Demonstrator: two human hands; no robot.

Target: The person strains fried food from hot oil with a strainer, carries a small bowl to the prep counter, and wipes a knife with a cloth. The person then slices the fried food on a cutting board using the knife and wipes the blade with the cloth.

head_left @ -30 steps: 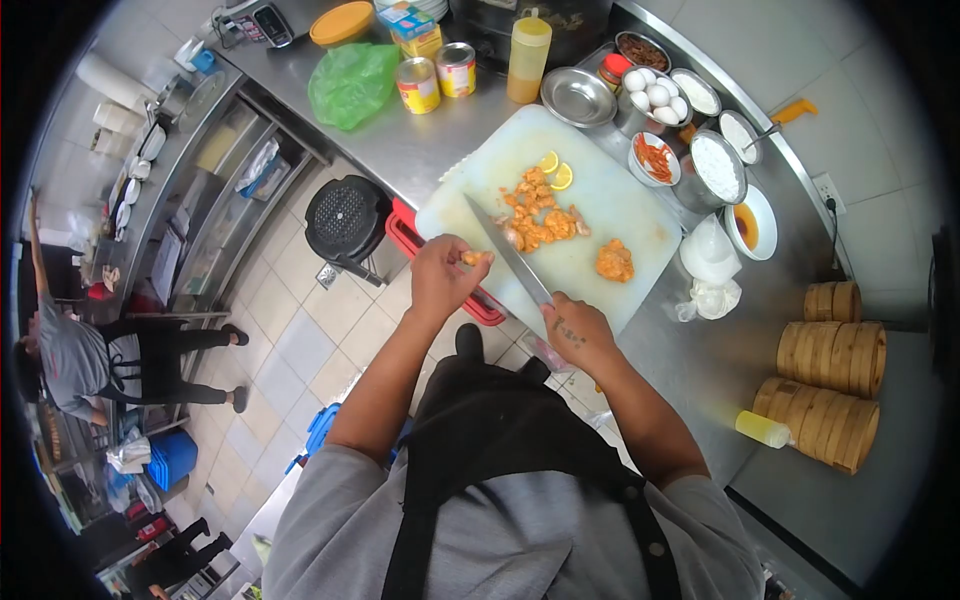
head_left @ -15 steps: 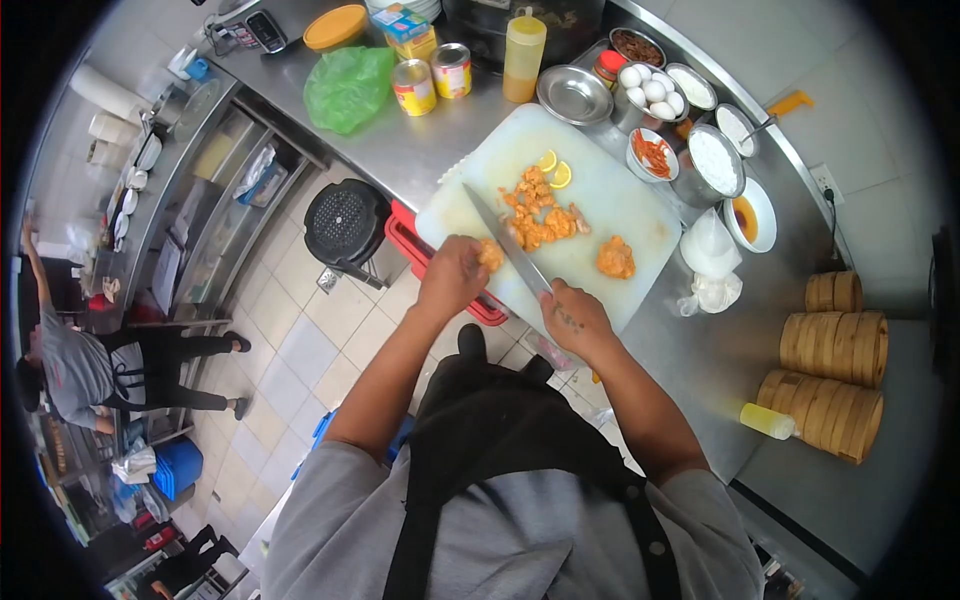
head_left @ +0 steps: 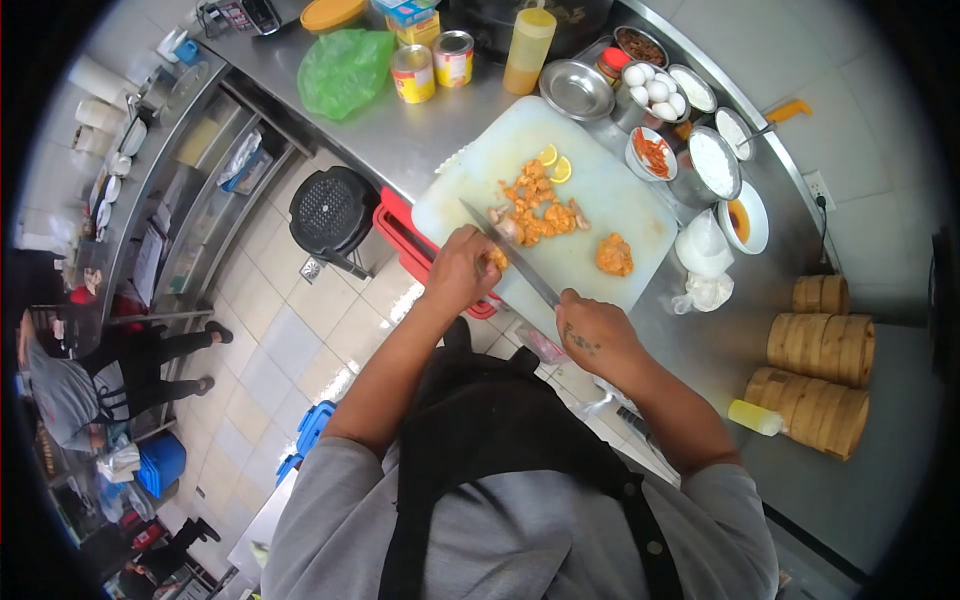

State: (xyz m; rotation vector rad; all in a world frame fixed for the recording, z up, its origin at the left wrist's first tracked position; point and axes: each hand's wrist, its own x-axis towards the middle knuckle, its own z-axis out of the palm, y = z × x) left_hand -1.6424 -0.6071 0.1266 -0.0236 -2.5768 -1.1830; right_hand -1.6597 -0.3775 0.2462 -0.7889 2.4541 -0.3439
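- Here, in the head view, the right hand point(head_left: 590, 335) has its grip clenched around the handle of a long knife point(head_left: 507, 253), whose blade slants up and to the left over the white cutting board point(head_left: 620, 205).
- The left hand point(head_left: 460, 268) sits at the near left edge of the board, fingers curled down on a piece of orange-coated meat point(head_left: 497, 258) just beside the blade; its grip is closed on that piece, though how firmly I cannot tell.
- A heap of cut orange pieces point(head_left: 540, 210) lies in the middle of the board, just beyond the blade, with two lemon slices point(head_left: 555, 163) at its far side.
- One larger orange lump point(head_left: 614, 255) lies apart from the heap, toward the right of the board.
- The board rests on a steel table point(head_left: 400, 135), and a red crate point(head_left: 400, 235) shows beneath its near left edge.
- Beyond the board stand an empty steel bowl point(head_left: 575, 90), a bowl of white eggs point(head_left: 655, 88), a squeeze bottle point(head_left: 526, 42), two tins point(head_left: 432, 62) and a green plastic bag point(head_left: 345, 70).
- To the right, bamboo steamers point(head_left: 815, 375) are stacked on the table.
- Far left, another person point(head_left: 90, 375) in a grey top bends over near the shelves.
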